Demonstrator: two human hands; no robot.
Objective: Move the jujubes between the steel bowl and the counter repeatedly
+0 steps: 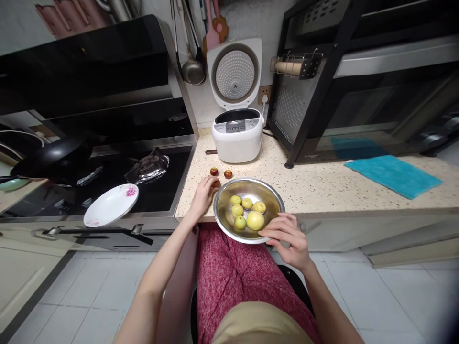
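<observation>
Rice cooker (238,145): the front display (235,126) carries a row of digit-like segments, too small to read reliably; panel markings beside it are likewise illegible. Oven (362,107), right of the rice cooker: a small pale mark (311,155) stands low on the front; lettering unreadable.

From the wearer's head, the single view looks forward and down over the nearby counter (311,188).

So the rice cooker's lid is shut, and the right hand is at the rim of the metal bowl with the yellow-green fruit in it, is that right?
Not quite: the head view shows the rice cooker with its lid standing open. The right hand is indeed at the rim of the metal bowl with the yellow-green fruit in it.
</observation>
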